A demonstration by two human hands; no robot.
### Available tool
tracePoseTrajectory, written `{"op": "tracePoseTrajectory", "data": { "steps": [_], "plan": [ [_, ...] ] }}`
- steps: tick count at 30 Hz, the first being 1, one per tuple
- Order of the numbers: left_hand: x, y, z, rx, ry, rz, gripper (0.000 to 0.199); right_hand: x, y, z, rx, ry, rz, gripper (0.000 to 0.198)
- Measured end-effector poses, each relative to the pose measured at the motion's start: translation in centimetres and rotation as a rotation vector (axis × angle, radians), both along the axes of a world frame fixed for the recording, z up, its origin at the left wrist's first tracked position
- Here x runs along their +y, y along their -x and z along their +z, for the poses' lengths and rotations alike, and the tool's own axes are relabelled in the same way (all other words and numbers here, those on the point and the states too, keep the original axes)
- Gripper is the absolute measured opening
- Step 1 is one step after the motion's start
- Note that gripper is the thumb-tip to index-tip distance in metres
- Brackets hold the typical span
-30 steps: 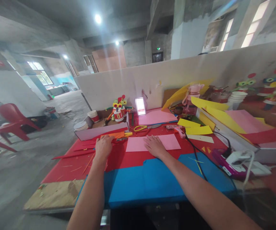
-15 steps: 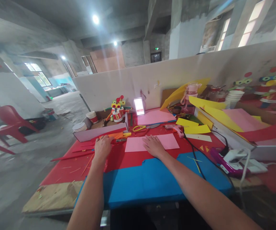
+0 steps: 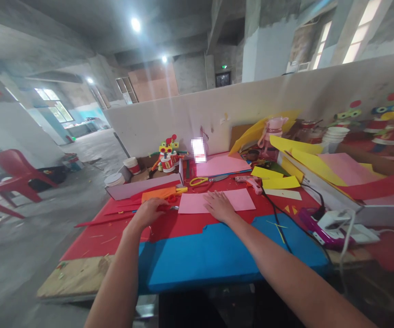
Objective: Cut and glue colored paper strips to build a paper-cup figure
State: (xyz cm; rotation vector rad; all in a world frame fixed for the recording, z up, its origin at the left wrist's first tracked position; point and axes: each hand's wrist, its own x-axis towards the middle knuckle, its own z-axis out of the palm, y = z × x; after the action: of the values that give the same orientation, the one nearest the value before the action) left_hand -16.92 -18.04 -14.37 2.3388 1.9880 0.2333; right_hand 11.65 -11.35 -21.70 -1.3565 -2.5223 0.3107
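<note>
A pink paper strip (image 3: pixel 191 203) lies flat across the red tabletop. My right hand (image 3: pixel 219 206) rests on it, palm down with the fingers spread. Just to its left, my left hand (image 3: pixel 151 211) has its fingers bent around a small red-handled tool with a metal tip (image 3: pixel 174 207); the fingers hide most of it, so I cannot make out its exact kind. Orange paper pieces (image 3: pixel 152 194) lie right behind the left hand. Beyond the strip are yellow-handled scissors (image 3: pixel 200 182) and a pink glue gun (image 3: pixel 249 181).
Blue sheeting (image 3: pixel 197 257) covers the near edge. A purple-and-white power strip (image 3: pixel 323 232) and cords are at right. A low white box (image 3: pixel 145 187), a craft robot figure (image 3: pixel 168 155), yellow paper (image 3: pixel 280 183) and a paper-filled box (image 3: pixel 319 187) surround the work area.
My left hand has shifted slightly right and toward me, off the orange paper. The metal-tipped tool beside it has moved nearer. My right hand stays on the pink strip.
</note>
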Motion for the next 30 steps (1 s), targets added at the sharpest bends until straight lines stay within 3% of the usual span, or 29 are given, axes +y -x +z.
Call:
{"op": "tracePoseTrajectory", "data": {
  "steps": [4, 9, 20, 30],
  "plan": [
    [-0.8, 0.7, -0.3, -0.130, 0.072, -0.051, 0.035, -0.2, 0.3, 0.2, 0.062, -0.049, 0.017, 0.051],
    [-1.0, 0.9, -0.9, -0.230, 0.114, -0.061, 0.041, -0.4, 1.2, 0.0, 0.121, -0.049, 0.316, 0.043],
    [-1.1, 1.3, -1.3, -0.256, 0.127, -0.046, 0.038, -0.4, 1.4, -0.1, 0.088, 0.037, 0.298, 0.046],
    [-1.1, 1.4, -1.5, -0.275, 0.124, -0.069, 0.036, -0.2, 1.7, -0.2, 0.034, 0.009, 0.290, 0.043]
  ]
}}
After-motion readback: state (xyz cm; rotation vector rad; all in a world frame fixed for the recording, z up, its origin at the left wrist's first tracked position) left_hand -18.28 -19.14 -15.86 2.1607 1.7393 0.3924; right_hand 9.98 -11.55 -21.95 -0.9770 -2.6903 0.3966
